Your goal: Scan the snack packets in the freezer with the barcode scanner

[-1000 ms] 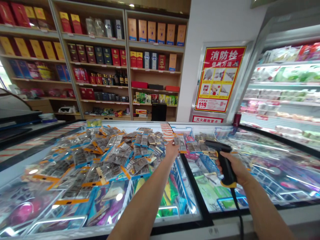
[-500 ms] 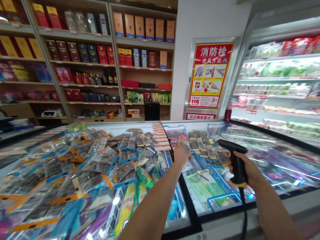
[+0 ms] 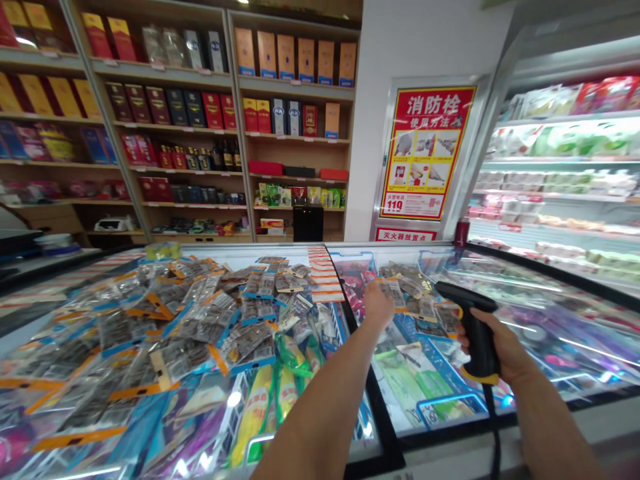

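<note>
My left hand [image 3: 379, 303] reaches over the right freezer section, its fingers closed at the edge of a clear snack packet [image 3: 393, 292]. The fingertips are partly hidden. More packets with dark contents [image 3: 424, 307] lie just right of it on the glass, above blue baskets. My right hand [image 3: 501, 347] grips a black barcode scanner [image 3: 481, 337] with yellow trim, held upright over the right section, its cable hanging down. To the left, a broad heap of clear packets [image 3: 200, 323] with blue and orange edges covers the freezer top.
A black frame bar [image 3: 373, 400] divides the freezer. A strip of orange-and-white labels [image 3: 325, 275] lies beside it. Yellow corn packs [image 3: 255, 407] sit in a basket at the front. Shelves of boxes [image 3: 285, 87] stand behind; a chilled display [image 3: 565, 160] is at right.
My left hand has moved slightly right and nearer, toward the packets on the right section. The right hand still holds the scanner. The whole view has shifted a little.
</note>
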Available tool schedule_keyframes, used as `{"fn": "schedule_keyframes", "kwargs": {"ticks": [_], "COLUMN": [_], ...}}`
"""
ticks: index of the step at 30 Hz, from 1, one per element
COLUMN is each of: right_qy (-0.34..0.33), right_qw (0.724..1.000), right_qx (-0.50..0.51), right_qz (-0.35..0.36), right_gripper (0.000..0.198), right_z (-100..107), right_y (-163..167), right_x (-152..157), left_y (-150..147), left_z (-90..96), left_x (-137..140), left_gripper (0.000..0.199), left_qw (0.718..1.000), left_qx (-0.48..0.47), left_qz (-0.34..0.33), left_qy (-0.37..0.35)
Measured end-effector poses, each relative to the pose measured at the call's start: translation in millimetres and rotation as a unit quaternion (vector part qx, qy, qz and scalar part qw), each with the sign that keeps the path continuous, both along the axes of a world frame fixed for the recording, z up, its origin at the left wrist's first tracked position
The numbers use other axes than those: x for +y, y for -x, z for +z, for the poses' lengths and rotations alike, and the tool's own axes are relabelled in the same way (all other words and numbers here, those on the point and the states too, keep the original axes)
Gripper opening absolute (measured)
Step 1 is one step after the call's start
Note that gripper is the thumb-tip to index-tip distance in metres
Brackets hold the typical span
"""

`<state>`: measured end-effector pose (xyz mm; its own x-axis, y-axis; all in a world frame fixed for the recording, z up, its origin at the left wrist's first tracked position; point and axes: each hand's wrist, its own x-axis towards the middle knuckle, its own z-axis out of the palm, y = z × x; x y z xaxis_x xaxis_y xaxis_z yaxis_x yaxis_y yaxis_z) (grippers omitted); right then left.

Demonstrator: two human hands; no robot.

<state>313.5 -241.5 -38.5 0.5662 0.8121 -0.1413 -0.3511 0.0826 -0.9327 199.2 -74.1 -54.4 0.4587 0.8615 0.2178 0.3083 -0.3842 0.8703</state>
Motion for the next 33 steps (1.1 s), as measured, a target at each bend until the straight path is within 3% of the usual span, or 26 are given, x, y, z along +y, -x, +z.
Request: {"fn": "schedule_keyframes", "kwargs": {"ticks": [6, 13, 16, 19, 23, 26, 30, 33], "right_qy": [0.010, -0.005, 0.006, -0.002, -0.008, -0.011, -0.005, -0.009], "right_qw": [1.000, 0.997, 0.995, 0.994, 0.992, 0.991, 0.992, 0.993], "right_qx": [-0.008, -0.017, -0.016, -0.011, -0.020, -0.037, -0.023, -0.002], "right_qz": [0.013, 0.080, 0.095, 0.108, 0.121, 0.125, 0.124, 0.122], "right_gripper": [0.011, 0.013, 0.014, 0.016, 0.020, 0.020, 0.021, 0.018], "right_z": [-2, 5, 7, 7, 6, 4, 3, 2], "right_y": [11, 54, 71, 83, 91, 93, 92, 90], "right_x": [5, 24, 33, 40, 47, 49, 49, 48], "left_y": [82, 193, 226, 249, 257, 238, 199, 190], "left_z": [9.7, 21.8, 21.3, 10.7, -9.3, -14.0, 0.1, 16.8], "left_x": [24, 47, 40, 24, 13, 19, 31, 30], "left_gripper": [0.039, 0.032, 0.031, 0.032, 0.041, 0.038, 0.028, 0.026], "left_qw": [0.983, 0.949, 0.931, 0.910, 0.883, 0.887, 0.908, 0.924], "left_qx": [0.058, 0.143, 0.200, 0.275, 0.321, 0.306, 0.238, 0.213], "left_qz": [0.079, 0.158, 0.152, 0.099, 0.058, 0.073, 0.092, 0.123], "left_qy": [-0.157, -0.234, -0.265, -0.294, -0.337, -0.338, -0.331, -0.294]}}
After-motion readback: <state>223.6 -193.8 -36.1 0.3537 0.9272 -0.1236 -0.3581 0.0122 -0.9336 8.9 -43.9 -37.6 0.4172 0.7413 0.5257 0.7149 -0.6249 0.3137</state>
